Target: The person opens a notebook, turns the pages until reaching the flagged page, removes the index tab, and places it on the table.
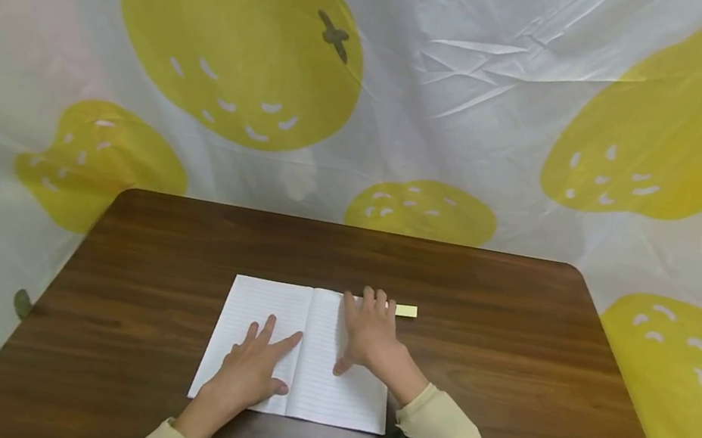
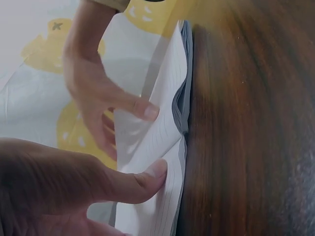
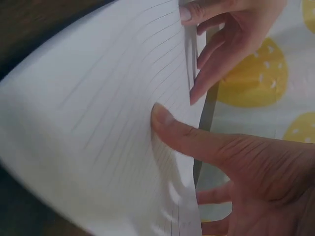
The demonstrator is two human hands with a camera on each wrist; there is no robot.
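Both hands, left hand point(image 1: 246, 375) and right hand point(image 1: 370, 333), press flat on the open notebook point(image 1: 324, 387).

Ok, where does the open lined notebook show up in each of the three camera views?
Head: notebook lies open at table centre, under both hands.
Left wrist: its pages run up the middle, beside the dark table.
Right wrist: a lined page fills the left and centre.
Shared landmark: the left hand's thumb on the page.
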